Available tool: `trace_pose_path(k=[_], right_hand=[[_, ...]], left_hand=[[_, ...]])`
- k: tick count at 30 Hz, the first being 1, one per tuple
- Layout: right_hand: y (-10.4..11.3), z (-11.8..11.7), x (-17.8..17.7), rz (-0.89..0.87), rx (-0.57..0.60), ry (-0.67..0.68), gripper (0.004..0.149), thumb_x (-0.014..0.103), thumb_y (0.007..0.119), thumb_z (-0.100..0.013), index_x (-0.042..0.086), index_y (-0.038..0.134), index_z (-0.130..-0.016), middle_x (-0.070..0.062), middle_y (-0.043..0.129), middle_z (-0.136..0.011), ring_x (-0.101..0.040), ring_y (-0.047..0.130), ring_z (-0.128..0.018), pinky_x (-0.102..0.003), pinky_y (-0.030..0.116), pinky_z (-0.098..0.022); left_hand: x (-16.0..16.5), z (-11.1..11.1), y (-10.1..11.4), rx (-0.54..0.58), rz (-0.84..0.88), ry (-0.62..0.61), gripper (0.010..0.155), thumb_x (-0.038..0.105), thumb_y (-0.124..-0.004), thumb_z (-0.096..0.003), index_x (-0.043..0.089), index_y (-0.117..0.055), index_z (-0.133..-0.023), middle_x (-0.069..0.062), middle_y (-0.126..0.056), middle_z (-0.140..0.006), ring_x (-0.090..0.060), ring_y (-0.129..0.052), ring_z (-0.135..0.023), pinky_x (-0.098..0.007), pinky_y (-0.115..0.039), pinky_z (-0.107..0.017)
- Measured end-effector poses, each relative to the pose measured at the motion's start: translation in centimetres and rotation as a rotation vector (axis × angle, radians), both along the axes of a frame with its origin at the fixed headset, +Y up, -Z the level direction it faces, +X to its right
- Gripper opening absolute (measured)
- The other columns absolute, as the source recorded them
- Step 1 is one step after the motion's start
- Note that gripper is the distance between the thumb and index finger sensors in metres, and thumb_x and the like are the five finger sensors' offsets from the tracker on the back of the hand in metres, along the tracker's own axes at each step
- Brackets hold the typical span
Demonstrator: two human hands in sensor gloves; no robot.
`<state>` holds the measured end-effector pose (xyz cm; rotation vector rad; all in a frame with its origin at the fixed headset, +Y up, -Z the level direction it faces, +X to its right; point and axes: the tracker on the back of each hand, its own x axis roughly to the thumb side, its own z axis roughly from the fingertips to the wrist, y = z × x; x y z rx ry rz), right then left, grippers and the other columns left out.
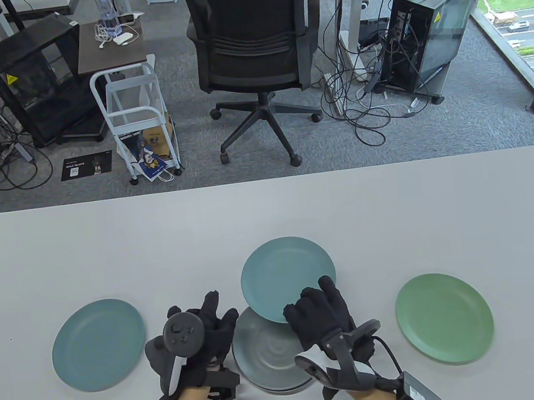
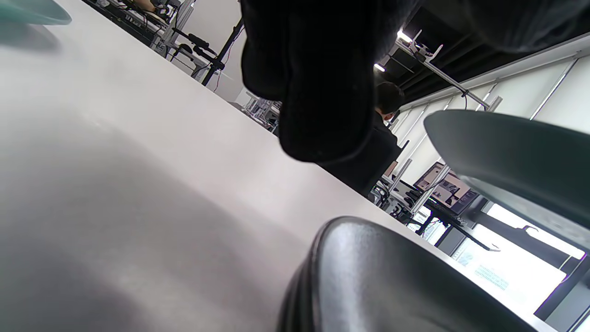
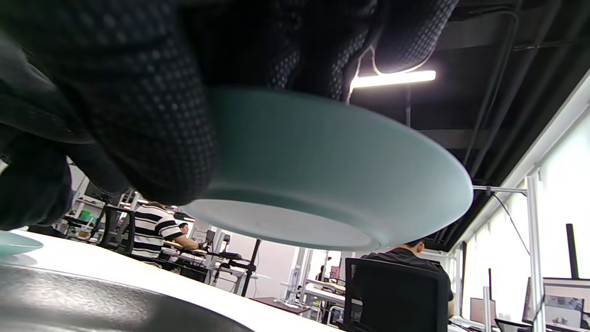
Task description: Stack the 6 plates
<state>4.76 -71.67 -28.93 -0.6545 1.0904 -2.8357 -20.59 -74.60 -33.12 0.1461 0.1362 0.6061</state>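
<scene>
I'm looking down on a pale grey table (image 1: 105,241) in an office; behind it on grey carpet stand a black swivel chair (image 1: 253,39), a white wire trolley (image 1: 139,123) with a bag in its lower shelf, and two black computer cases among loose cables. I count four separate plate spots: one teal plate (image 1: 98,345) lying flat at my left, one green plate (image 1: 444,318) flat at my right, a grey stack (image 1: 265,357) between my hands whose exact number I cannot tell, and a teal plate (image 1: 284,276) raised and tilted over the stack's far edge. My right hand (image 1: 324,317) pinches that raised plate's near rim, fingers on top, thumb beneath in the right wrist view. My left hand (image 1: 206,335) sits just beside the stack's left rim, fingers spread wide, gripping nothing
</scene>
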Motion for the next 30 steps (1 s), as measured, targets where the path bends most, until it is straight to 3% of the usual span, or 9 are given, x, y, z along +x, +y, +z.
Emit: trace_pose_path(k=[19, 27, 30], right_hand=[[-0.2, 0.7, -1.0, 0.008, 0.012, 0.053, 0.036, 0.044, 0.101, -0.035, 0.034, 0.089, -0.067, 0.013, 0.095, -0.064, -0.014, 0.086, -0.078, -0.052, 0.053, -0.077], [-0.1, 1.0, -1.4, 0.006, 0.016, 0.081, 0.036, 0.044, 0.101, -0.035, 0.034, 0.089, -0.067, 0.013, 0.095, -0.063, -0.014, 0.086, -0.078, -0.052, 0.053, -0.077], [-0.1, 1.2, -1.5, 0.004, 0.015, 0.097, 0.036, 0.044, 0.101, -0.035, 0.034, 0.089, -0.067, 0.013, 0.095, -0.063, -0.013, 0.086, -0.078, -0.052, 0.052, -0.077]], left_hand=[[0.3, -0.4, -0.4, -0.111, 0.125, -0.044, 0.066, 0.063, -0.074, -0.0350, 0.025, -0.078, -0.089, 0.011, -0.108, -0.046, -0.011, -0.094, -0.077, -0.046, -0.037, -0.085], [0.1, -0.5, -1.0, -0.149, 0.302, -0.054, 0.063, 0.060, -0.075, -0.0362, 0.023, -0.080, -0.087, 0.012, -0.108, -0.045, -0.011, -0.095, -0.074, -0.046, -0.040, -0.084], [-0.4, -0.6, -1.6, -0.212, 0.442, -0.028, 0.063, 0.060, -0.075, -0.0365, 0.024, -0.079, -0.088, 0.013, -0.108, -0.045, -0.010, -0.096, -0.073, -0.046, -0.043, -0.083]])
